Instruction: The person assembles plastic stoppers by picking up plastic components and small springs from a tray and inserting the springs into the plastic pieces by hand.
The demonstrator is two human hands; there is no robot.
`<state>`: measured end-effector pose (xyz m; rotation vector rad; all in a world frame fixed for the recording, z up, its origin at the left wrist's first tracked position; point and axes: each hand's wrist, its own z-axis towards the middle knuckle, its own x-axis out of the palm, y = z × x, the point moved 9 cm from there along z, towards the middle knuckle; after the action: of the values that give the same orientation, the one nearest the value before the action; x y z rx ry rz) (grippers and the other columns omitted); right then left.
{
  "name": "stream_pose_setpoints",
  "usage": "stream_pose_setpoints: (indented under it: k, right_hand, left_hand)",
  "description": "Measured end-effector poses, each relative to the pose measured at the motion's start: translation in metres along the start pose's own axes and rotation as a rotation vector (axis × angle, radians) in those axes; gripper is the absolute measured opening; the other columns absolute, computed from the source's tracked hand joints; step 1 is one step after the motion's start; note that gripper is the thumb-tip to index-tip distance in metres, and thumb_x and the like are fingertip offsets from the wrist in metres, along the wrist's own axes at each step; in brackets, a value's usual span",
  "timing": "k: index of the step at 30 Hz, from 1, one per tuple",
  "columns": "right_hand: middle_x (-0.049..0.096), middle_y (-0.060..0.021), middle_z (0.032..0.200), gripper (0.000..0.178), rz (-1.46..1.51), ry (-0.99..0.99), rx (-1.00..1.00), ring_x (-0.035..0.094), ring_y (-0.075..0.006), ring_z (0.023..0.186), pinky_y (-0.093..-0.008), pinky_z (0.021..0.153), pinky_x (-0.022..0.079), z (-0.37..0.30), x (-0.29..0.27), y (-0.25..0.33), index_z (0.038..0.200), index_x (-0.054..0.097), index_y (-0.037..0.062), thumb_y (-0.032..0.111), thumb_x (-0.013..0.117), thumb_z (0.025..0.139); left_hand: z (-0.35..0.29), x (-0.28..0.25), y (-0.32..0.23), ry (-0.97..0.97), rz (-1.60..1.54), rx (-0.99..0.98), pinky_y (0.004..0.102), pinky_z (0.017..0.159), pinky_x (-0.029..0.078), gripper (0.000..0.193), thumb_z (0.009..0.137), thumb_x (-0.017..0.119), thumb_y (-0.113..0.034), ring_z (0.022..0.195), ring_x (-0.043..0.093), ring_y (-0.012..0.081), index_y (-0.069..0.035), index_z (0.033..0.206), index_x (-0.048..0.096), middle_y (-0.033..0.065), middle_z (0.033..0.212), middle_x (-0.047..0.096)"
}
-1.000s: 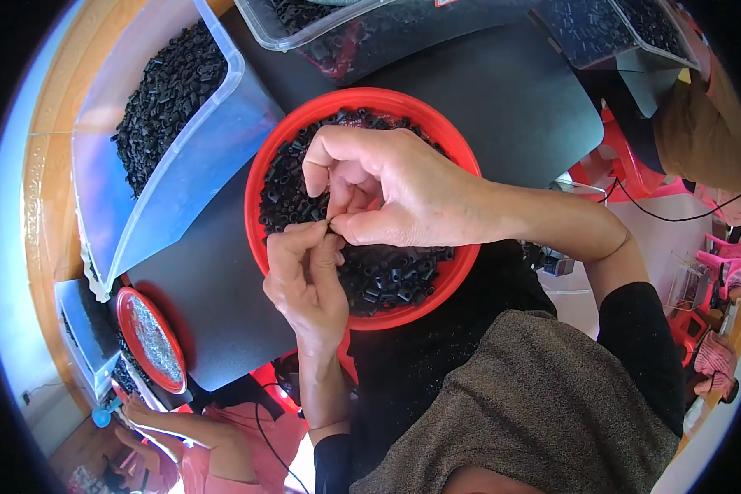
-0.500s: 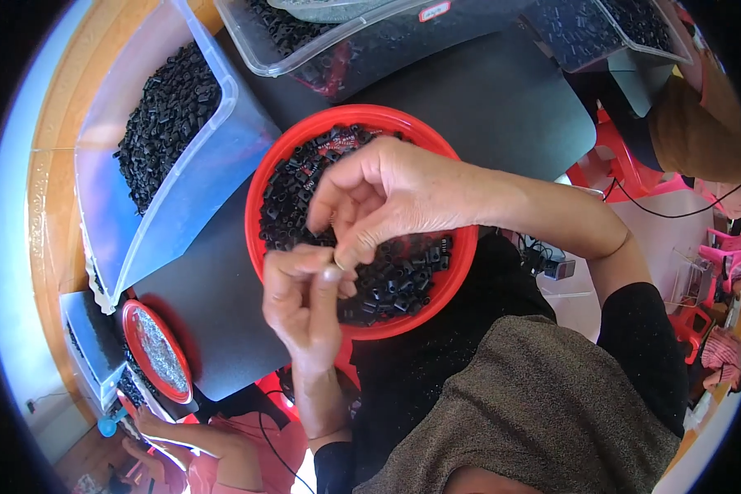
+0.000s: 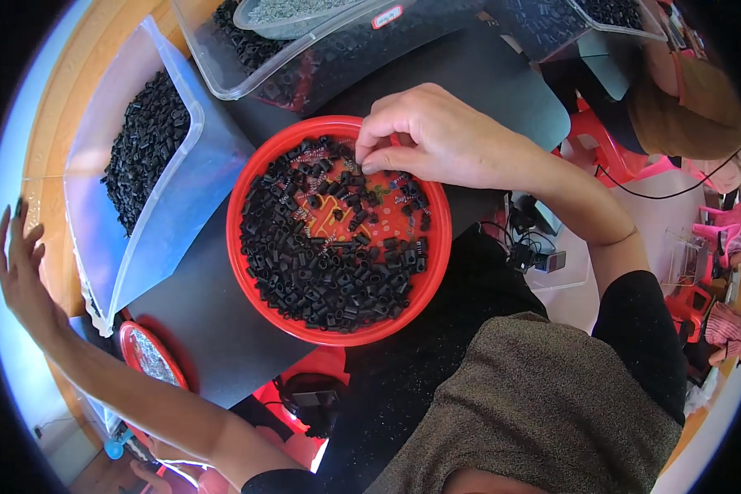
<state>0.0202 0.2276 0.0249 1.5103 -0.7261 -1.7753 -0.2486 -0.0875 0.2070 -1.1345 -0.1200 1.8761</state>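
Note:
A round red basin (image 3: 337, 336) sits in front of me, holding many small black plastic tubular parts (image 3: 321, 280) and several thin metal springs (image 3: 305, 216) spread among them. Over its far right side is my right hand (image 3: 424, 136), thumb and forefinger pinched together down at the parts; whatever lies between the fingertips is too small to make out. My left hand (image 3: 26, 276) reaches out to the far left, beyond the clear bin, with its fingers stretched and apart. Something dark shows at its fingertips, too small to tell.
At left a clear plastic bin (image 3: 185, 177) holds a heap of black parts (image 3: 146, 148). A larger clear bin (image 3: 337, 62) stands at the back, with a small bowl of springs (image 3: 292, 11) in it. A red-rimmed dish (image 3: 152, 358) rests on the dark table (image 3: 210, 358). Another person (image 3: 687, 103) is at right.
My hands were together over the basin, fingers meeting. The left hand has swung out to the far left; the right has moved back over the parts. The view has shifted slightly.

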Motion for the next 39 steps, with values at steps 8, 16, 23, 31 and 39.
stream_pose_setpoints:
  k: [8,16,23,31,39]
  right_hand:
    - [0.062,-0.0162,0.073,0.011,-0.177,-0.041,-0.027,0.061,-0.034,0.073,-0.0439,0.067,0.047,-0.008,-0.001,-0.007,0.078,0.066,0.0029,0.013,0.066,0.076]
    - [0.062,-0.017,0.072,0.01,-0.156,-0.038,-0.065,0.062,-0.0352,0.071,-0.0443,0.066,0.049,0.001,0.005,0.005,0.075,0.065,0.0022,0.012,0.065,0.076]
    - [0.063,-0.0179,0.072,0.01,-0.39,0.097,-0.047,0.063,-0.0357,0.068,-0.043,0.06,0.05,-0.008,0.011,0.006,0.07,0.064,-0.0005,0.009,0.063,0.073]
    - [0.063,-0.0134,0.063,0.012,-0.69,0.183,-0.243,0.065,-0.028,0.063,-0.0407,0.051,0.049,-0.012,0.034,0.029,0.062,0.062,0.0053,0.012,0.06,0.071]
    - [0.059,-0.0137,0.072,0.013,-0.553,0.235,-0.249,0.063,-0.0289,0.068,-0.0386,0.059,0.05,0.0,0.042,0.011,0.066,0.059,-0.0008,0.011,0.062,0.07]
  left_hand:
    - [-0.131,0.091,-0.127,0.043,0.185,0.107,0.0233,0.059,0.047,0.009,0.09,0.059,-0.008,0.066,0.059,0.0097,-0.005,0.092,0.067,0.0037,0.076,0.065]
    - [-0.209,0.216,-0.153,0.524,-0.026,0.285,0.0375,0.06,0.047,0.011,0.078,0.065,-0.004,0.069,0.059,0.0302,-0.002,0.088,0.062,0.0108,0.081,0.056]
    - [-0.21,0.226,-0.158,0.571,0.058,0.285,0.0391,0.065,0.047,0.011,0.077,0.065,-0.005,0.077,0.059,0.0292,-0.003,0.085,0.058,0.01,0.082,0.056]
    - [-0.211,0.229,-0.162,0.604,0.152,0.315,0.0409,0.068,0.046,0.014,0.077,0.066,-0.007,0.083,0.057,0.0295,-0.002,0.085,0.056,0.0102,0.087,0.055]
    - [-0.209,0.217,-0.156,0.505,-0.074,0.127,0.0334,0.064,0.046,0.011,0.08,0.064,-0.002,0.069,0.057,0.0237,0.0,0.089,0.059,0.0113,0.08,0.058]
